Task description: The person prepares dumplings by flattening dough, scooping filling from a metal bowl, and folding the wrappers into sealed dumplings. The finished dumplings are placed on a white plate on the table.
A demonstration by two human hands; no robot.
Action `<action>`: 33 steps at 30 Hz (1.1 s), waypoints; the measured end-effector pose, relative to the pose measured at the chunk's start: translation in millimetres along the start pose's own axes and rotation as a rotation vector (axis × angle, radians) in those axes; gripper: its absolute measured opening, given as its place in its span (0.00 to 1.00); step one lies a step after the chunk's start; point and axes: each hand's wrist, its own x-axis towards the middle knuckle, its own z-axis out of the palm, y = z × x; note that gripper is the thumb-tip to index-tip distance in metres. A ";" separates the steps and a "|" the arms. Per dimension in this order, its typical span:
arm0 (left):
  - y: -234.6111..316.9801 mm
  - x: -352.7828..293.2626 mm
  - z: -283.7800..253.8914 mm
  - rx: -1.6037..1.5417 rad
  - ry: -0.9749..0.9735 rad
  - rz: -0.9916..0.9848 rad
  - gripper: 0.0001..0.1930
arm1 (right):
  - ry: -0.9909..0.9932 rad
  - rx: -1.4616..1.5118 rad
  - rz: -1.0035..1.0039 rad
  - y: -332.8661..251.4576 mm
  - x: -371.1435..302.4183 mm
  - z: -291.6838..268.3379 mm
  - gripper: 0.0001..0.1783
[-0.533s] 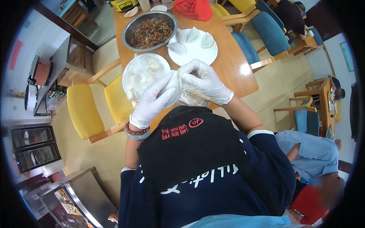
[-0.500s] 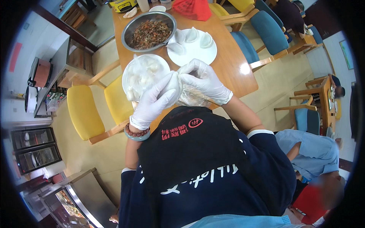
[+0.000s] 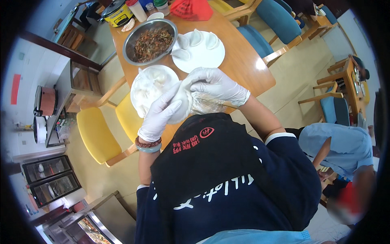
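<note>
Both my hands wear white gloves and hold one thin, pale dough wrapper (image 3: 185,101) just beyond my apron. My left hand (image 3: 158,116) supports its left side, with the fingers curled against it. At its upper right edge, my right hand (image 3: 219,86) pinches the dough between thumb and fingers. Whether filling is inside I cannot tell. Left of the wrapper, a white plate (image 3: 174,73) carries white dough pieces (image 3: 148,87) with thin plastic about them. Half-moon dumplings (image 3: 196,38) lie along the left and far side of another white plate (image 3: 211,61).
A steel bowl (image 3: 126,51) of chopped brown filling (image 3: 153,44) stands on the wooden table (image 3: 248,67). Crumpled clear plastic (image 3: 205,105) lies beside my right hand. A yellow cooker (image 3: 118,14), bottles (image 3: 136,10) and red cloth (image 3: 191,9) are at the far end. Yellow chairs (image 3: 95,132) flank the left; a person in light blue (image 3: 337,148) is at right.
The wrapper shows broader between my hands, and my right fingers have shifted up along its edge. The whole view has turned slightly. A person at right has shifted an arm.
</note>
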 end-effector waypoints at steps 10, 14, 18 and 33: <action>-0.3 9.8 7.9 -0.232 -0.175 -0.033 0.33 | -0.034 -0.080 -0.142 7.6 -6.2 -14.6 0.10; 10.9 16.5 7.1 -0.157 -0.251 -0.111 0.36 | -0.015 -0.003 -0.062 15.0 -13.0 -18.2 0.10; 18.1 24.1 7.8 0.109 -0.248 -0.147 0.33 | 0.026 0.017 0.000 22.2 -25.7 -20.3 0.10; 34.9 55.7 36.4 0.690 -0.405 0.026 0.31 | 0.545 -0.216 -0.044 28.4 -47.7 -16.8 0.16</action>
